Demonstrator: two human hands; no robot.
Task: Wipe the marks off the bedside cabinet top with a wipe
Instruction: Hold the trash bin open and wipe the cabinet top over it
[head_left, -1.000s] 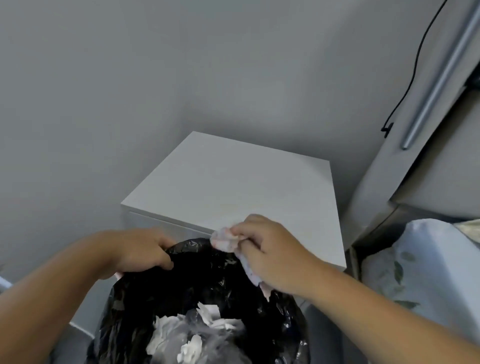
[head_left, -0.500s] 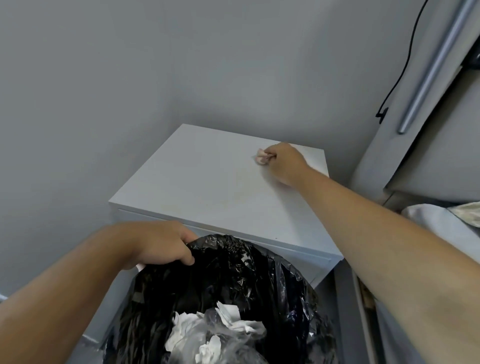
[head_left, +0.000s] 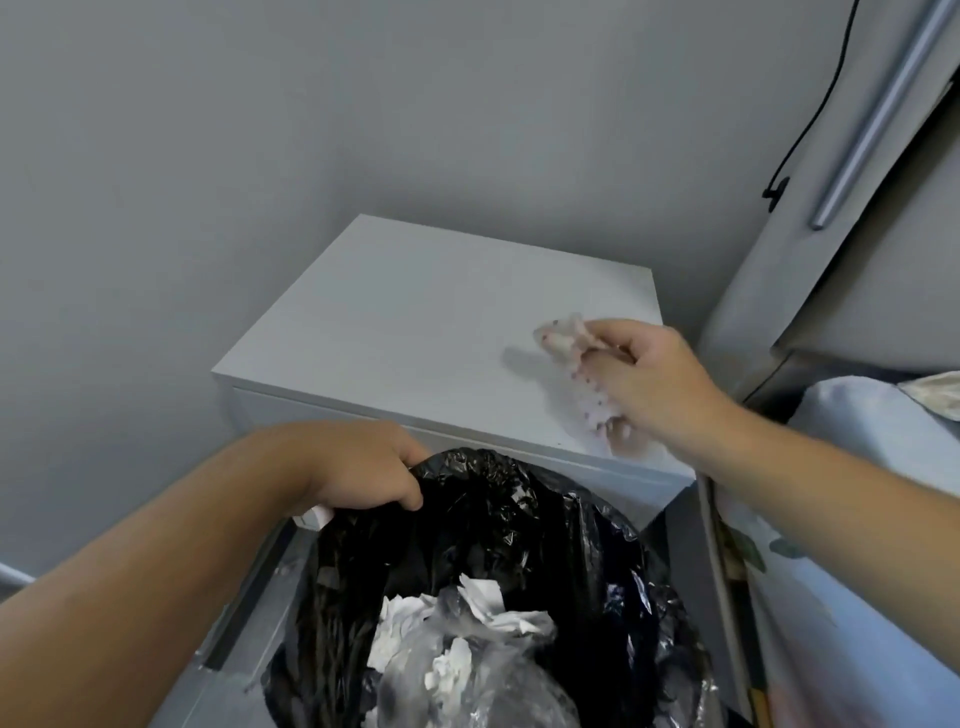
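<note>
The white bedside cabinet top (head_left: 415, 332) fills the middle of the view, against a grey wall. My right hand (head_left: 654, 384) is over its near right part, closed on a crumpled white wipe (head_left: 563, 340) with small reddish spots. The wipe hangs from my fingers just above the surface and throws a shadow to its left. My left hand (head_left: 363, 465) grips the rim of a bin lined with a black bag (head_left: 519, 525), held up in front of the cabinet's front edge.
Crumpled white paper and clear plastic (head_left: 457, 639) lie inside the bin. A bed with a pale leaf-print cover (head_left: 857, 519) stands close on the right. A grey headboard panel (head_left: 857, 208) and a black cable (head_left: 810, 119) rise behind it.
My right hand has pulled the wipe back from the far right of the cabinet top toward the near right edge. The left hand keeps holding the bin rim.
</note>
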